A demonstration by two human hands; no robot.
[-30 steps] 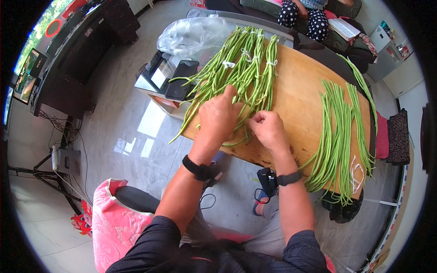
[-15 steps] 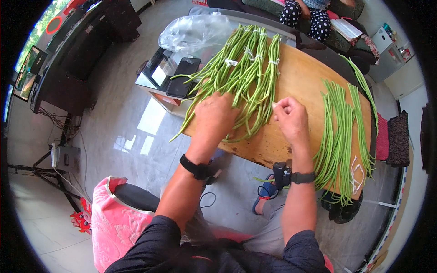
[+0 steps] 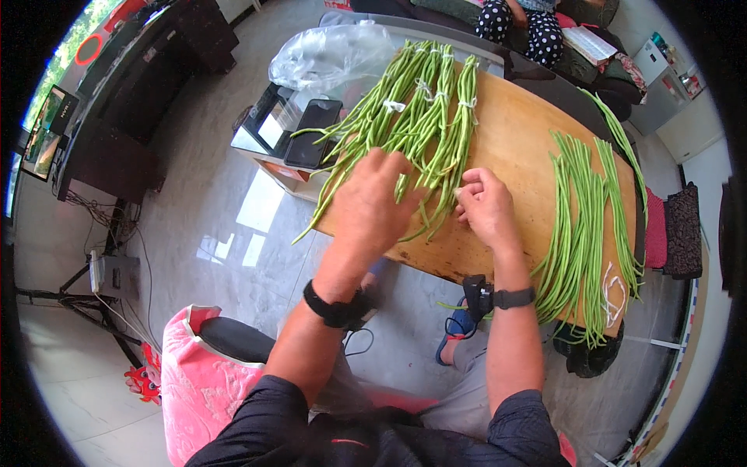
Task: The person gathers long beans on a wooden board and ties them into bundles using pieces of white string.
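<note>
Long green beans in tied bunches [image 3: 424,117] lie across the left half of the wooden table, with white ties near their far ends. Over the near ends of these beans is my left hand [image 3: 372,198], back upward, slightly blurred. Its thumb stands apart from the bent fingers, and nothing shows in its grip. Just right of the bunches my right hand [image 3: 489,208] hovers over the table with fingers curled in toward the thumb; whatever they may hold is hidden. Loose long beans [image 3: 574,226] lie at the table's right side, with white string [image 3: 615,294] beside their near ends.
A clear plastic bag [image 3: 334,58] and a black phone [image 3: 313,132] lie at the table's [image 3: 513,124] far left. Past the far edge a person in dotted trousers [image 3: 545,35] sits. A pink-covered chair [image 3: 187,381] stands at lower left; a dark desk [image 3: 148,78] is farther left.
My left hand has lifted from the bean ends and shifted slightly right, its thumb now spread. My right hand has turned a little and moved slightly left, its fingers loosening somewhat.
</note>
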